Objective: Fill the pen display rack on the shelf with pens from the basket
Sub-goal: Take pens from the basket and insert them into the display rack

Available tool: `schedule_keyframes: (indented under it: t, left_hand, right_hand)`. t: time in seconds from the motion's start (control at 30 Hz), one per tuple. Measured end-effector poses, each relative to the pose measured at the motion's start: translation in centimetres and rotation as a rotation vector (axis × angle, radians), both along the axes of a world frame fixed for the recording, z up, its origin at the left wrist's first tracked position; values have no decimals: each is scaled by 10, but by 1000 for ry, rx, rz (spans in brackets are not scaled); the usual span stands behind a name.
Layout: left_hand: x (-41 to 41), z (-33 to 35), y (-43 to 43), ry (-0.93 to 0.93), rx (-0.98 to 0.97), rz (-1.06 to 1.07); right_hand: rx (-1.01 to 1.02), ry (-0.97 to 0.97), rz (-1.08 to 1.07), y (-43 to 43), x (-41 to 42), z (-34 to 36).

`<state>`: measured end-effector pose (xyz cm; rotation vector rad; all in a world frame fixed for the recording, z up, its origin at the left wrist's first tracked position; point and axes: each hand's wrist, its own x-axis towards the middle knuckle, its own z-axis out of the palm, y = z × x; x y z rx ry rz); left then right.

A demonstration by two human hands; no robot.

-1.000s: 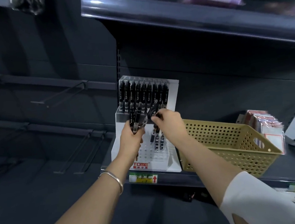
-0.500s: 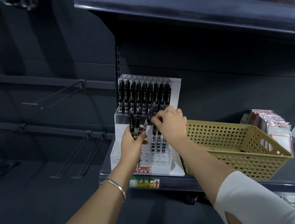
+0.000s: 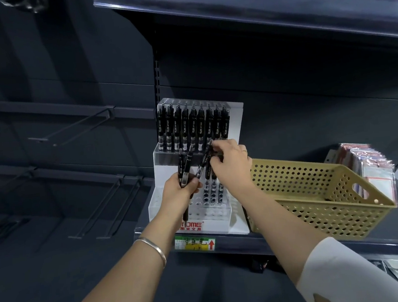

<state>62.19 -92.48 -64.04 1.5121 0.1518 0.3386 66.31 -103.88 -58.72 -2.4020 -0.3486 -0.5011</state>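
A white and clear stepped pen display rack stands on the dark shelf. Its top tier holds a full row of black pens; a few more stand in the lower holes at the right. In front of the rack my left hand grips a small bunch of black pens, fanned upward. My right hand is above and right of it, pinching the upper end of one tilted pen from that bunch. To the right stands the tan perforated basket; its inside looks nearly bare.
Packaged goods stand behind the basket at the far right. An upper shelf overhangs the rack. Bare metal display hooks stick out from the dark panel on the left. A yellow price label is on the shelf edge.
My right hand has moved slightly up and right, drawing one pen away from the bunch. My left hand has stayed holding the bunch before the rack. The view shifted a little.
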Motion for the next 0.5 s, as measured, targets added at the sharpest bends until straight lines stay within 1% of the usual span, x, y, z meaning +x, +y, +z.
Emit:
schedule_keyframes:
  t: [0.1,0.17,0.3,0.5]
  left_hand:
    - [0,0,2,24,2,-46]
    - [-1,1,4,34,-14,-65]
    - [-1,1,6,24,-46,-76]
    - [-6,3,3,-54,-11,-26]
  right_hand:
    - [220,49,48,2,3,4]
    - [314,72,82,2,5,6]
    - [355,100,111,-1,4,9]
    - [431,109,197,-1,-4,14]
